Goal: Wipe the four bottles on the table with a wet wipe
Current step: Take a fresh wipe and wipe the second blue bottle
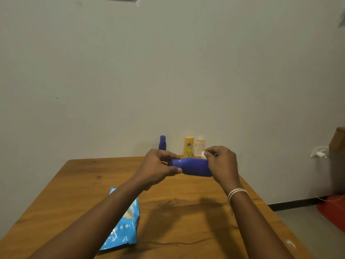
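Observation:
A large blue bottle (194,166) is held sideways above the wooden table (78,187), its cap end toward the left. My left hand (158,167) grips the cap end. My right hand (222,163) is closed around the bottle's base, with a small bit of white wet wipe (203,155) showing at the fingertips. At the table's far edge by the wall stand a small blue bottle (162,143), a yellow bottle (189,147) and a white bottle (199,146), all upright.
A blue wet-wipe pack (123,227) lies on the near left of the table, partly under my left forearm. A wall socket with a plug (320,152) is at the right, with a brown box (337,161) and a red object (334,210) on the floor.

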